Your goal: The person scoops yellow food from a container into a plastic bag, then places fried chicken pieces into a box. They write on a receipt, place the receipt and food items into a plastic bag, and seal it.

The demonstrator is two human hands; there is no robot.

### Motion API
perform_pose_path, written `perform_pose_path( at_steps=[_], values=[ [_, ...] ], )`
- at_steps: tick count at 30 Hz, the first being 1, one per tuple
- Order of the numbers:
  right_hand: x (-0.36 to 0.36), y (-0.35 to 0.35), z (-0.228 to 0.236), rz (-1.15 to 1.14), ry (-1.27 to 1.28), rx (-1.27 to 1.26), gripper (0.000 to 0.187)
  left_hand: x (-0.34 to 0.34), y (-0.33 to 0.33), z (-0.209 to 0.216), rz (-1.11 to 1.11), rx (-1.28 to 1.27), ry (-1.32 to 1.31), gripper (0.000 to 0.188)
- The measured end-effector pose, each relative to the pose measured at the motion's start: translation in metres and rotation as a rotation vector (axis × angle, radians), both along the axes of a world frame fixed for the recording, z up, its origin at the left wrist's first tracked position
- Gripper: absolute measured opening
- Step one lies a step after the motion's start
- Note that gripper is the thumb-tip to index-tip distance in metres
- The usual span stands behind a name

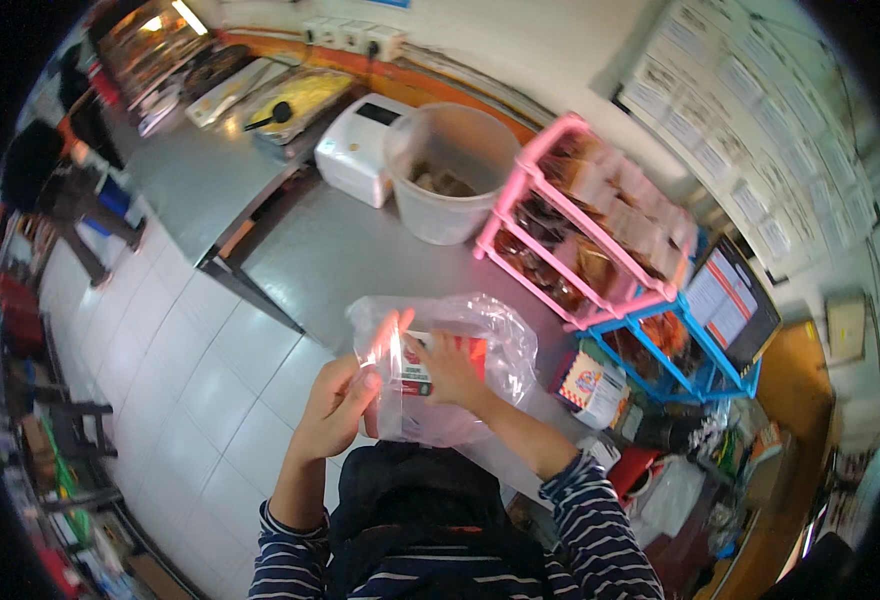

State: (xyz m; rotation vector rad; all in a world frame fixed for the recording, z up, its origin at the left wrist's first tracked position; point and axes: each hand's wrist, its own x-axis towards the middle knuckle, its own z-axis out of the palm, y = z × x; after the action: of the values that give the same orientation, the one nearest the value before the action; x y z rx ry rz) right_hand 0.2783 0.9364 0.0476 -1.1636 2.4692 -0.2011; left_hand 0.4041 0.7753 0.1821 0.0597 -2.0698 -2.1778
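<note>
A clear plastic bag (505,345) spreads open in front of my body at the edge of the metal counter. My left hand (345,395) grips the bag's left side, thumb and fingers closed on the film. Inside the bag, or behind its film, is a small red-and-white printed box (417,368). My right hand (450,368) reaches in from the right, its fingers bent over the box. The box's lower part is hidden by the bag and the hands.
The grey counter (305,255) carries a white machine (355,150), a translucent bucket (445,215), a pink rack (570,255) of packets, and a blue rack (685,365). A small carton (592,390) stands to the right. Another person (55,190) is at the far left.
</note>
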Motion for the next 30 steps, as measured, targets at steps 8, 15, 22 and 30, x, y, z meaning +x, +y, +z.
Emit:
perform_pose_path(
  at_steps=[8,15,22,30],
  values=[
    [0.036,0.156,0.070,-0.510,-0.668,0.055,0.044,-0.044,-0.005,0.020,0.301,-0.160,0.199,0.047],
    [0.089,0.319,0.039,-1.186,-0.683,-1.038,0.028,-0.063,0.002,0.016,-0.154,-0.337,0.204,0.062],
    [0.116,0.358,-0.093,-1.291,0.188,-0.190,0.099,-0.053,-0.007,0.026,-0.160,-0.129,0.129,0.076],
    [0.129,0.364,-0.157,-1.965,-0.303,-1.008,0.056,-0.033,-0.023,0.024,-0.151,-0.129,0.076,0.065]
  ],
)
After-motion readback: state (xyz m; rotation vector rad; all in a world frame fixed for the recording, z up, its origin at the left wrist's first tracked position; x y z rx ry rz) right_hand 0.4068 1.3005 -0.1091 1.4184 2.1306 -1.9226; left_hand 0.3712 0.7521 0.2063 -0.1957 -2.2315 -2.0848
